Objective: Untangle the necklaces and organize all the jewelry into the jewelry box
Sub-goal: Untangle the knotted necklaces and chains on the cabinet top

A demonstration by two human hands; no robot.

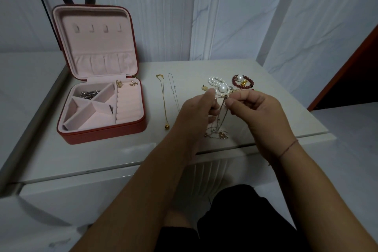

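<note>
Gently: your left hand [196, 115] and right hand [258, 114] both pinch the tangled chains [221, 111]; they look limp and snag-prone, so grip beside the knot.

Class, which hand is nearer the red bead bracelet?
Right. The right hand is just in front of the red bead bracelet; the left hand is farther left.

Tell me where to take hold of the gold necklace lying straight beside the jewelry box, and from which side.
Pinch the gold necklace at its ball pendant, the end nearest you, coming from above and the near side. The chain lies thin and flat on the table, while the ball stands proud; the silver chain runs close on its right.
</note>
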